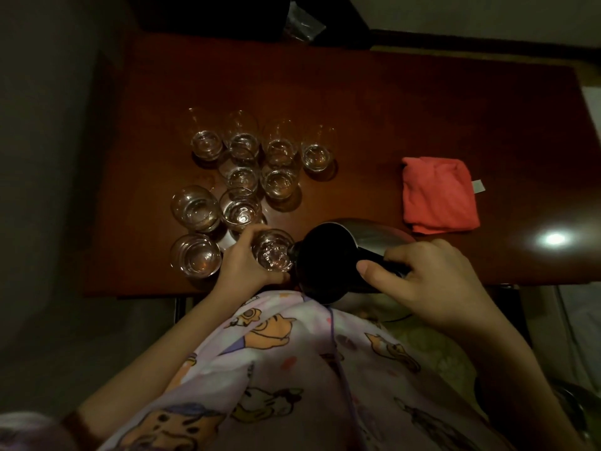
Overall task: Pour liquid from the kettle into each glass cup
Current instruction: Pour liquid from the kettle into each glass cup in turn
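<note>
A steel kettle (328,255) with a black top and handle is tilted to the left, its spout at the rim of a glass cup (273,252) near the table's front edge. My right hand (419,278) grips the kettle's handle. My left hand (240,262) wraps around that cup from the left. Liquid ripples inside the cup. Several more glass cups (240,177) stand in a cluster behind and to the left, each holding clear liquid.
The dark red-brown wooden table (390,109) carries a folded red cloth (439,195) at the right. A dark object with a plastic bag (302,24) sits at the table's far edge. My patterned clothing (292,369) fills the foreground.
</note>
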